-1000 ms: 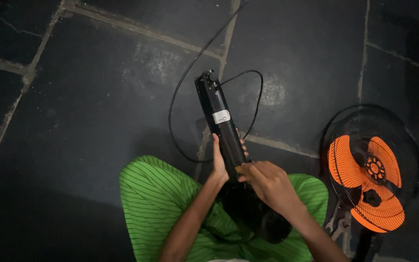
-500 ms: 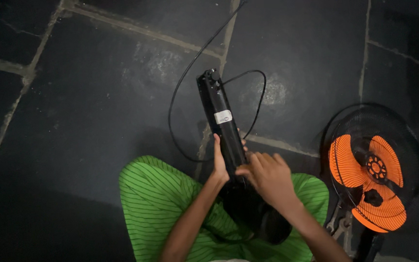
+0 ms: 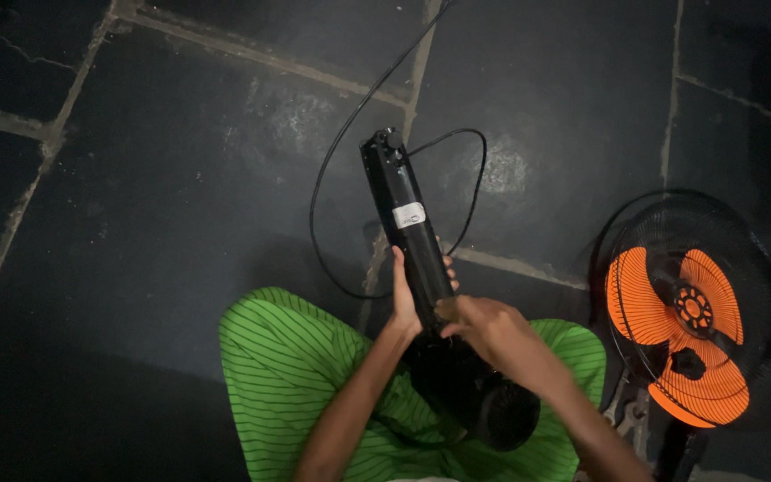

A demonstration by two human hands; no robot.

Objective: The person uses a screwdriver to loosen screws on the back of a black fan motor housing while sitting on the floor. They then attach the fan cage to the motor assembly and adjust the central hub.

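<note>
1. Left hand point(image 3: 406, 299): the fingers are wrapped around the lower part of the black fan column point(image 3: 408, 232), clamped on it from its left side; fingertips show on the column's far edge.
2. Right hand point(image 3: 484, 326): the fingers are curled together at the foot of the column, touching it where it meets the dark round base point(image 3: 479, 397). Whether they pinch a small part there cannot be told; the spot is dark and covered by the hand.
3. Position of the column: it rises out of both hands, up and slightly left in the head view, its long axis running away from the person. Its knobbed top end lies well clear of the hands. A white label sits mid-length.
4. Nearness: both hands are on the column; the left sits higher along it.
5. A black cable point(image 3: 332, 205) loops on the stone floor point(image 3: 136, 178) around the column's upper half.
6. The base rests on the lap, over green striped cloth point(image 3: 287, 366).
7. To the right, apart from the hands, lies a fan head point(image 3: 684, 308) with orange blades in a black wire guard.
</note>
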